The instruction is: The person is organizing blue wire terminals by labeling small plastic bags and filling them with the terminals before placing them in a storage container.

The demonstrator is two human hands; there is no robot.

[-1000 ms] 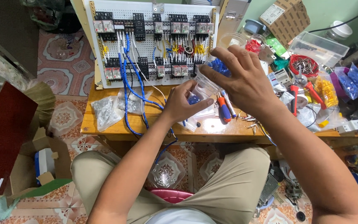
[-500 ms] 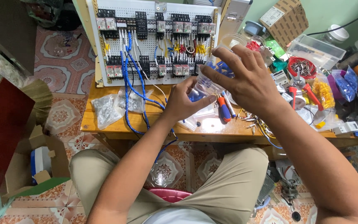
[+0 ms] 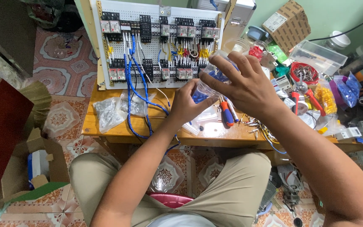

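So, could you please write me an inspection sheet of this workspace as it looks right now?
Surface: wooden bench, crowded at its right end.
Job's things: clear plastic jar of small blue pieces, held above the bench.
Clutter: clear bags of small parts, red-handled screwdriver, red-handled pliers, bag of yellow pieces, clear tub, cardboard box.
Grippers: left hand grips the jar's lower part; right hand grips its upper part.
Cables: blue wires run from the white control panel down over the bench edge.
Surroundings: patterned tile floor, open carton, pink basin.
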